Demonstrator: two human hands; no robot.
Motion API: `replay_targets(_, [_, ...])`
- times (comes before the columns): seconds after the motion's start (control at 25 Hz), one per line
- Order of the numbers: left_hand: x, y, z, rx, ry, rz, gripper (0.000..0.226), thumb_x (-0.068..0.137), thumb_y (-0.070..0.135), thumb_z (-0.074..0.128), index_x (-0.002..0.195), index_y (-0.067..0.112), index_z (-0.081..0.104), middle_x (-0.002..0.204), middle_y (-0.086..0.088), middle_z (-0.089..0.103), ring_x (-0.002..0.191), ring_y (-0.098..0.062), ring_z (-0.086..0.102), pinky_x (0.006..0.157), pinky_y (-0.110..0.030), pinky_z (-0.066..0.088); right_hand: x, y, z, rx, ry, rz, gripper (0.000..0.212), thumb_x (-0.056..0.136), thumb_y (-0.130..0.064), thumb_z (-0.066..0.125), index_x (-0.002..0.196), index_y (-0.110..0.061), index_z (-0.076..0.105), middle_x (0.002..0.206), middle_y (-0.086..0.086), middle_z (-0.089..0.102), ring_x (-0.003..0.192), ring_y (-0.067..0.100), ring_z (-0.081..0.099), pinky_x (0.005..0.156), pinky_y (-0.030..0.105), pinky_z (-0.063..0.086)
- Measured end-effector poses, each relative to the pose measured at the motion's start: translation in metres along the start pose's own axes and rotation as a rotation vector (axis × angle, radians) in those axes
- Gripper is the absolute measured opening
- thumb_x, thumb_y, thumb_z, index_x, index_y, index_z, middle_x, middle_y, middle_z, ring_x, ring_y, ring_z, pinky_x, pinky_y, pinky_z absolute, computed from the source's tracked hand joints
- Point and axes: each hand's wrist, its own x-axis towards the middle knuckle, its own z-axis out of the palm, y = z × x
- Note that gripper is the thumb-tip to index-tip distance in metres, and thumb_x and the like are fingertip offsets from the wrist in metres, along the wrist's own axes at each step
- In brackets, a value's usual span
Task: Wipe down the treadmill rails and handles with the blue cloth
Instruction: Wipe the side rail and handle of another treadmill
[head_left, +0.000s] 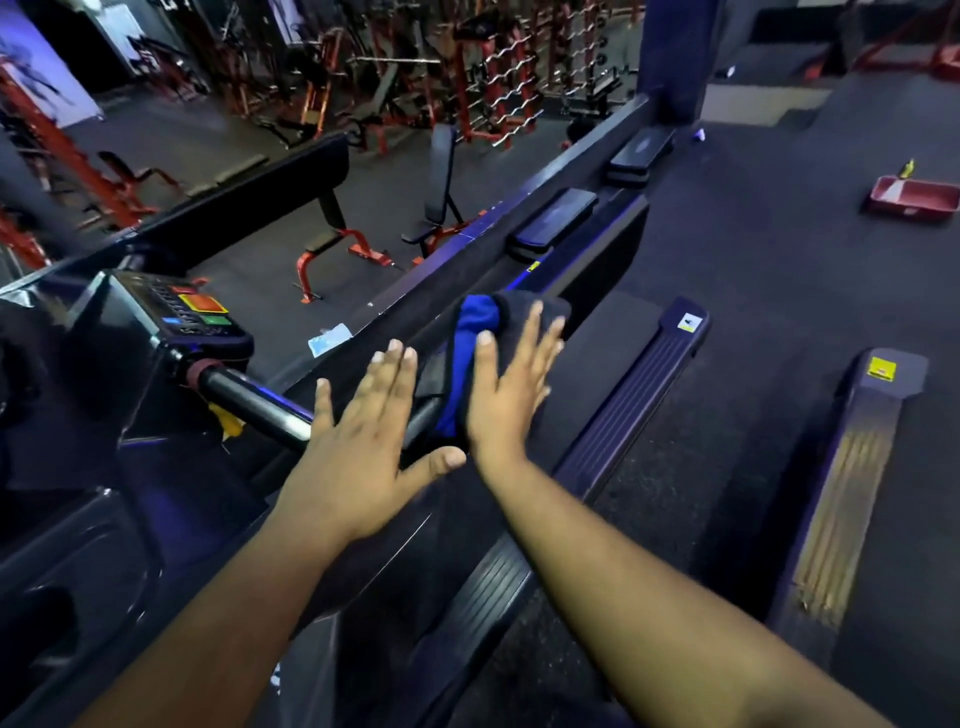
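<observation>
The blue cloth (470, 332), blue with a dark outer fold, lies draped over the treadmill's side handle near the middle of the head view. My right hand (511, 384) lies flat on the cloth with fingers spread. My left hand (363, 431) rests flat beside it, fingers apart, on the dark handle where the chrome bar (254, 408) meets it. The treadmill console (192, 312) with red, yellow and green buttons sits at the left. The treadmill's ribbed side rail (634, 395) runs below the right hand.
A second treadmill's side rail (852, 493) lies at the right. A red tray (914, 200) sits on the floor at the far right. A low black wall with pads (553, 218) runs behind the handle. Red weight benches (337, 244) and racks fill the back.
</observation>
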Motion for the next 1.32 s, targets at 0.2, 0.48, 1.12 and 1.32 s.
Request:
replay_targets(0.2, [0.002,-0.005,0.002,-0.065,-0.007,0.021,0.108,0.070,0.095,-0.006,0.152,0.028,-0.025,0.162,0.012,-0.024,0.150,-0.004,-0.016,0.123,-0.051,-0.005,-0.039,0.009,0.003,0.092,-0.113,-0.091,0.084,0.091,-0.062,0.047,0.155,-0.042,-0.003,0.165,-0.007,-0.019,0.152,0.011,-0.017,0.119,0.038,-0.006])
replay_targets(0.48, [0.005,-0.006,0.001,-0.148,0.002,-0.009,0.110,0.068,0.096,-0.001,0.151,0.028,-0.027,0.162,0.012,-0.021,0.151,-0.005,-0.013,0.124,-0.050,-0.003,-0.002,0.011,0.002,0.159,0.020,0.161,0.077,0.098,-0.055,0.040,0.159,-0.022,0.006,0.168,0.002,-0.006,0.154,0.016,-0.006,0.124,0.035,-0.007])
replay_targets(1.12, [0.000,-0.014,-0.001,-0.442,0.151,-0.039,0.107,0.071,0.096,0.008,0.152,0.030,-0.016,0.163,0.011,-0.017,0.145,0.007,-0.018,0.123,-0.046,-0.006,-0.006,-0.017,-0.035,-0.638,-0.505,-0.739,0.056,0.090,-0.061,0.036,0.137,-0.038,0.053,0.149,-0.010,0.045,0.149,0.018,0.020,0.115,0.068,-0.008])
replay_targets(1.32, [0.021,0.003,-0.009,-0.120,0.010,-0.030,0.114,0.064,0.097,-0.008,0.154,0.028,-0.021,0.161,0.013,-0.025,0.149,-0.005,-0.019,0.121,-0.052,-0.011,0.106,-0.021,-0.042,-0.677,-0.288,-0.357,0.043,0.096,-0.054,0.045,0.133,-0.038,0.059,0.155,-0.008,0.039,0.152,0.018,0.010,0.116,0.070,-0.003])
